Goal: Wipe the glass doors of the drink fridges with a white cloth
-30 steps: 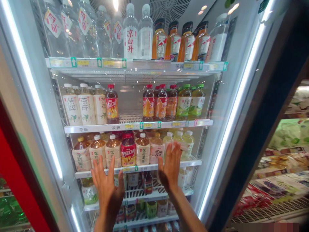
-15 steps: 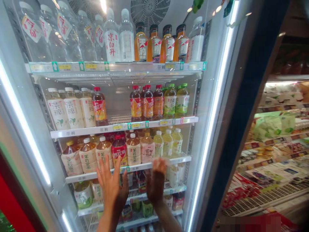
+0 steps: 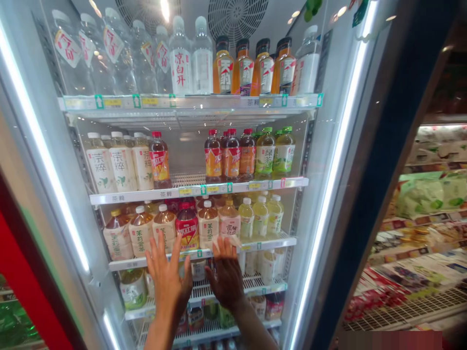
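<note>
My left hand (image 3: 168, 277) is raised palm forward, fingers spread, before the lower shelves of a lit drinks fridge. Nothing is in it. Beside it on the right, my right hand (image 3: 226, 274) is also held up with fingers extended; a faint pale smear by its fingertips is too blurred to name. Nearest the hands stand a red-labelled tea bottle (image 3: 187, 231), a pale-labelled tea bottle (image 3: 208, 226) and a pink-labelled bottle (image 3: 229, 219) on the third shelf (image 3: 136, 261). I cannot tell whether either hand touches glass in front of the bottles.
Higher up, the second shelf (image 3: 171, 192) holds tea bottles, and the top shelf (image 3: 219, 101) carries clear water bottles (image 3: 181, 63) and amber bottles (image 3: 243, 68). A dark frame (image 3: 386, 146) borders the fridge; packaged goods (image 3: 423, 194) lie on open shelves further right.
My right hand has swung left, closer to my left hand, and its fingers now show extended. The fridge has shifted slightly right in view.
</note>
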Demonstrator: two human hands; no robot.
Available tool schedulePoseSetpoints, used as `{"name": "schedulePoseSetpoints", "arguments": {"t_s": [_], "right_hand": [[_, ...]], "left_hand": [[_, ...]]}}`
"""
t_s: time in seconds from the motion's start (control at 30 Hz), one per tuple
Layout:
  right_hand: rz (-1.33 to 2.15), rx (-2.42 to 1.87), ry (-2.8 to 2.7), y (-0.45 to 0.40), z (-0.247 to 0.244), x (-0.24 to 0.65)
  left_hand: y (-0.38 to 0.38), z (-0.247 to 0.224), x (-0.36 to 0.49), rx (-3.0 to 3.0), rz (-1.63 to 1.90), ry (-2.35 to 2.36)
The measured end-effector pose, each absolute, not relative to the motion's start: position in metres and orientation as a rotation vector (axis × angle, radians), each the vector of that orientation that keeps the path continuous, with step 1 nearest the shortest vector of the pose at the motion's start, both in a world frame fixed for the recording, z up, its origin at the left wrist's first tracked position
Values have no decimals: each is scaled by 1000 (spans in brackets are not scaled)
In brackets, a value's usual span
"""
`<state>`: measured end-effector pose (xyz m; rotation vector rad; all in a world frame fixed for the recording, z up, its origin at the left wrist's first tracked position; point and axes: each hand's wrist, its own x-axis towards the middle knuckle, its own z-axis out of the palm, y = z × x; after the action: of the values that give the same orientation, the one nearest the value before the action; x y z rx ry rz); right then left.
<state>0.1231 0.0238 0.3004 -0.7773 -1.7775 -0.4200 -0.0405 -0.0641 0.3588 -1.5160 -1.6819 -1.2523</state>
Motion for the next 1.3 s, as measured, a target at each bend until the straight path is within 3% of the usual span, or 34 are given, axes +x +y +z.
{"name": "schedulePoseSetpoints", "arguments": {"t_s": [0.17,0.4,0.63,0.8,1.0,1.17,1.3], "right_hand": [[-320,-979,-1318,36,337,123],[-599,-624,-1927,11,351,71],[-393,-906,-1479,17,397,70],[-535,-560,-2107,-18,390,36],[-450,-925,-1551,-6,393,37],[-538,-687,-1914,-3,344,30],[-421,-910,-1575,21,344,73]], "left_hand": [[-72,357,-59,-1459,-1257,-1705],[-78,358,-84,-1377,-1270,-1758],[-90,354,-108,-1324,-1308,-1876],[-90,346,-114,-1360,-1302,-1869],[-93,344,-116,-1381,-1257,-1851],[-88,343,-112,-1348,-1245,-1805],[-82,339,-109,-1366,-1245,-1755]]}}
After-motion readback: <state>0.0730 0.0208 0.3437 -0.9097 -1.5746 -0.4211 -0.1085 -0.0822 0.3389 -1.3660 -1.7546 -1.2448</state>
